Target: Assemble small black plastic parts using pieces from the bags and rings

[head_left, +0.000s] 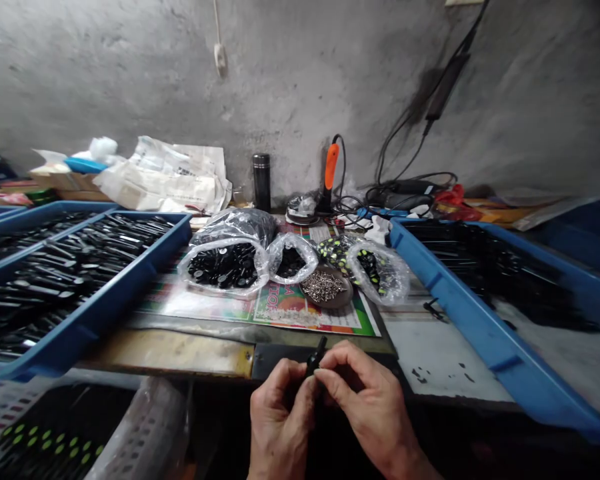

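My left hand (283, 417) is closed in a pinch around a slim black plastic part (316, 357), just in front of the table's edge. The part's narrow end points up and away from me. Pressed against the same part are the thumb and forefinger of my right hand (370, 407). Fingers cover most of it, so its exact kind is hidden. Beyond my hands, a shallow dish (326, 288) holds a heap of small metal screws or pins. Around it stand open clear bags of small black parts (225, 267), and another bag (380, 273) holds black and yellow-green pieces.
Blue trays of long black parts stand at left (173, 257) and right (445, 300). Behind are a dark flask (262, 181), an orange-handled tool (331, 167) with cables, and crumpled packaging (175, 177). A white perforated basket (140, 427) sits low left.
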